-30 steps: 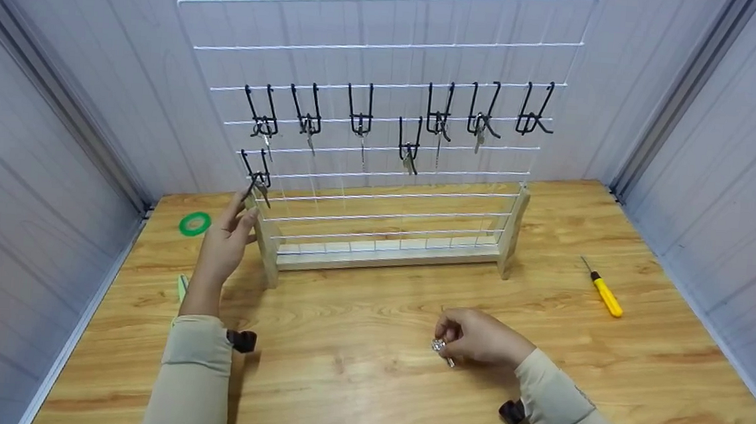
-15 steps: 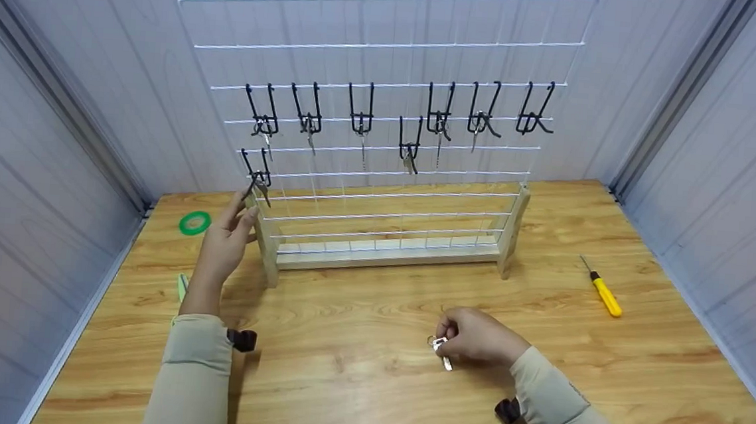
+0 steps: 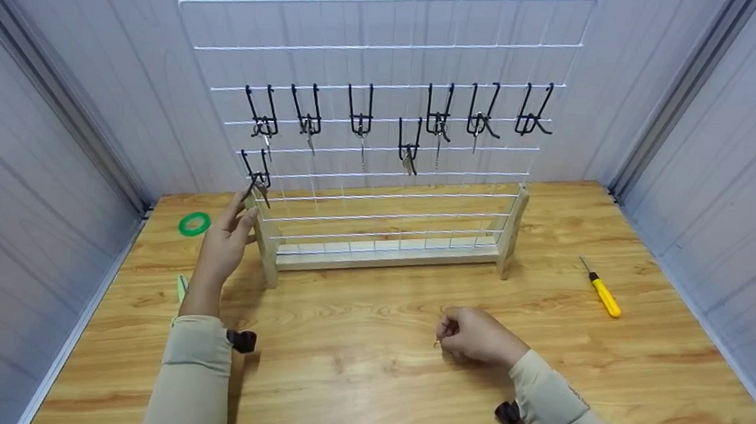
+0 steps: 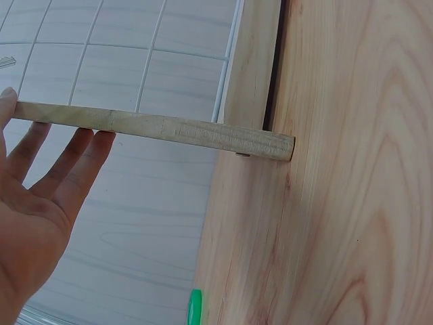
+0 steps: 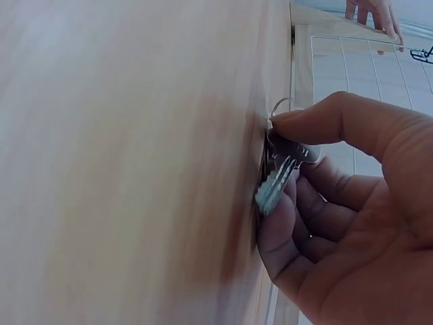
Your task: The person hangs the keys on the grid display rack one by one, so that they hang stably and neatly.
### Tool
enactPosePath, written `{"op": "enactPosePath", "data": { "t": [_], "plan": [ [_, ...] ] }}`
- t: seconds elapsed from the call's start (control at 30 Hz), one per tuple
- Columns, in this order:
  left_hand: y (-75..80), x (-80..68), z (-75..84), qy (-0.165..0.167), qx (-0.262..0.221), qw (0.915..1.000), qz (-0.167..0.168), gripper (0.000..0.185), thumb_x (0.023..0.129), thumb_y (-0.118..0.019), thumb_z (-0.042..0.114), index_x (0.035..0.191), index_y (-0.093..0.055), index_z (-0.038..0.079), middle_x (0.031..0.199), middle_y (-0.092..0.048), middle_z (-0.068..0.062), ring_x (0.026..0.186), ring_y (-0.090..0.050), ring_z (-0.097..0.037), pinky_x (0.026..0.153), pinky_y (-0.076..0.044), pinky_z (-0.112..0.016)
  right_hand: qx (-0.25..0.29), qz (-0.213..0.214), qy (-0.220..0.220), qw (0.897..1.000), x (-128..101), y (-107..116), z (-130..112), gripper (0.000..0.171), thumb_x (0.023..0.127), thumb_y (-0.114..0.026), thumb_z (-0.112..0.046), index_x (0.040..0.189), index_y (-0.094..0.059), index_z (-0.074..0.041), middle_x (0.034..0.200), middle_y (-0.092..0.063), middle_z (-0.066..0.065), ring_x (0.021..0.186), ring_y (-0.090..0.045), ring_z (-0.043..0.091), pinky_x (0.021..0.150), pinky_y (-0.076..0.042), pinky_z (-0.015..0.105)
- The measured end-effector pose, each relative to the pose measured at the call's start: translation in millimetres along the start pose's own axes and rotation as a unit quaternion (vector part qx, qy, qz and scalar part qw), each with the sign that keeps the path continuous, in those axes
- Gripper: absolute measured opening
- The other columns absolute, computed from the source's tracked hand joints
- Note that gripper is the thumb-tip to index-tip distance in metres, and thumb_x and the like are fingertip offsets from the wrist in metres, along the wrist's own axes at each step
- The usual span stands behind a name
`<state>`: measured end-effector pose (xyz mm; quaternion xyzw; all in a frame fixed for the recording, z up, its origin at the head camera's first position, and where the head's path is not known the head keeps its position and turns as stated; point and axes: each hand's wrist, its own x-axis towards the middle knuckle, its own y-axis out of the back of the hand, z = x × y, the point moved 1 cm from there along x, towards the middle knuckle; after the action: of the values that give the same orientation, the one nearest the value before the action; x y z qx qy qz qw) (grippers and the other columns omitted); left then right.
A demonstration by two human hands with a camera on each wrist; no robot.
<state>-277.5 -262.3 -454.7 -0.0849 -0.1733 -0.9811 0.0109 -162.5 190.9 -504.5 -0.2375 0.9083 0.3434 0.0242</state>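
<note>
Metal key pinched in right hand against table.

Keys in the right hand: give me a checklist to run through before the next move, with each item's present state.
1. Right hand grips the keys between thumb and curled fingers: ok.
2. Keys lifted off the wooden table: not ok, they are still down at the tabletop.
3. Left hand steadies the wire rack at its left wooden post, fingers straight: ok.
4. A hook free of keys: ok, the far right hook looks bare.
5. Path from keys to rack unobstructed: ok; the yellow screwdriver lies off to the right.
</note>
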Motion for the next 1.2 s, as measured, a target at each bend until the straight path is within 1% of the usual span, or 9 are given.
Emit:
{"op": "enactPosePath", "data": {
  "t": [0.2, 0.3, 0.4, 0.53, 0.63, 0.8, 0.9, 1.1, 1.2],
  "plan": [
    [0.8, 0.3, -1.3, 0.001, 0.002, 1.0000, -0.005, 0.067, 0.111, -0.050, 0.052, 0.171, -0.026, 0.034, 0.178, -0.025, -0.015, 0.161, -0.037, -0.036, 0.117, -0.055, -0.054, -0.008, -0.006, 0.016, 1.000, 0.0, 2.7, 3.5, 0.006, 0.091, -0.072, -0.003, 0.095, -0.075, -0.006, 0.088, -0.074, 0.003, 0.072, -0.059, 0.009, 0.056, -0.047, 0.016],
    [0.9, 0.5, -1.2, -0.002, 0.001, 1.0000, -0.006, 0.065, 0.112, -0.050, 0.050, 0.171, -0.027, 0.035, 0.178, -0.025, -0.015, 0.161, -0.037, -0.037, 0.116, -0.055, -0.054, -0.002, -0.006, 0.017, 1.000, -0.9, 4.9, 4.4, 0.006, 0.092, -0.072, -0.005, 0.095, -0.077, -0.007, 0.090, -0.075, 0.003, 0.075, -0.060, 0.008, 0.058, -0.049, 0.016],
    [0.8, -0.3, -0.3, -0.007, -0.003, 1.0000, -0.007, 0.063, 0.113, -0.049, 0.045, 0.171, -0.026, 0.033, 0.178, -0.025, -0.012, 0.160, -0.039, -0.035, 0.116, -0.056, -0.054, 0.025, -0.008, 0.018, 0.999, -3.2, 8.0, 2.4, 0.008, 0.095, -0.070, -0.006, 0.098, -0.077, -0.005, 0.093, -0.078, 0.007, 0.074, -0.061, 0.007, 0.058, -0.050, 0.016],
    [0.6, -0.6, 0.4, -0.008, -0.005, 0.9999, -0.008, 0.061, 0.114, -0.048, 0.040, 0.171, -0.026, 0.032, 0.178, -0.026, -0.008, 0.158, -0.043, -0.033, 0.116, -0.056, -0.053, 0.053, 0.006, 0.033, 0.998, -5.6, 13.9, -3.0, 0.011, 0.098, -0.071, -0.008, 0.102, -0.078, -0.002, 0.101, -0.081, 0.014, 0.080, -0.065, 0.005, 0.067, -0.053, 0.014],
    [0.3, 0.0, -0.3, -0.009, -0.004, 0.9999, -0.003, 0.061, 0.114, -0.049, 0.040, 0.171, -0.028, 0.031, 0.177, -0.029, -0.010, 0.157, -0.045, -0.033, 0.115, -0.057, -0.052, 0.063, 0.023, 0.041, 0.997, -7.4, 19.4, -8.0, 0.014, 0.099, -0.073, -0.014, 0.105, -0.079, -0.002, 0.108, -0.081, 0.015, 0.091, -0.068, 0.005, 0.077, -0.056, 0.013],
    [0.2, 1.2, -2.0, -0.010, 0.001, 0.9999, 0.004, 0.061, 0.114, -0.049, 0.043, 0.170, -0.029, 0.031, 0.176, -0.031, -0.015, 0.157, -0.045, -0.035, 0.113, -0.058, -0.050, 0.110, 0.034, 0.041, 0.992, -13.9, 29.4, -18.2, 0.022, 0.102, -0.075, -0.023, 0.115, -0.078, -0.006, 0.115, -0.079, 0.014, 0.098, -0.070, 0.011, 0.082, -0.060, 0.018],
    [0.2, 1.0, -1.9, -0.003, 0.006, 1.0000, 0.003, 0.063, 0.113, -0.049, 0.046, 0.171, -0.028, 0.032, 0.176, -0.030, -0.014, 0.157, -0.044, -0.035, 0.113, -0.058, -0.047, 0.139, 0.041, 0.056, 0.988, -18.8, 37.0, -27.1, 0.025, 0.102, -0.075, -0.024, 0.119, -0.077, -0.005, 0.117, -0.078, 0.015, 0.098, -0.070, 0.012, 0.083, -0.062, 0.021],
    [0.6, 0.6, -1.7, 0.001, 0.005, 1.0000, 0.000, 0.064, 0.113, -0.049, 0.046, 0.171, -0.026, 0.031, 0.178, -0.027, -0.013, 0.159, -0.042, -0.034, 0.114, -0.057, -0.048, 0.161, 0.082, 0.103, 0.978, -29.8, 59.7, -50.4, 0.025, 0.103, -0.073, -0.018, 0.121, -0.075, 0.000, 0.116, -0.076, 0.020, 0.095, -0.072, 0.008, 0.081, -0.064, 0.022],
    [0.7, 0.7, -1.7, 0.004, 0.001, 1.0000, 0.000, 0.063, 0.114, -0.049, 0.044, 0.171, -0.027, 0.032, 0.178, -0.027, -0.010, 0.159, -0.042, -0.033, 0.115, -0.057, -0.050, 0.155, 0.125, 0.125, 0.972, -37.0, 73.2, -63.3, 0.025, 0.104, -0.072, -0.016, 0.121, -0.075, 0.001, 0.111, -0.078, 0.015, 0.092, -0.071, 0.008, 0.081, -0.063, 0.022]
  ]
}}
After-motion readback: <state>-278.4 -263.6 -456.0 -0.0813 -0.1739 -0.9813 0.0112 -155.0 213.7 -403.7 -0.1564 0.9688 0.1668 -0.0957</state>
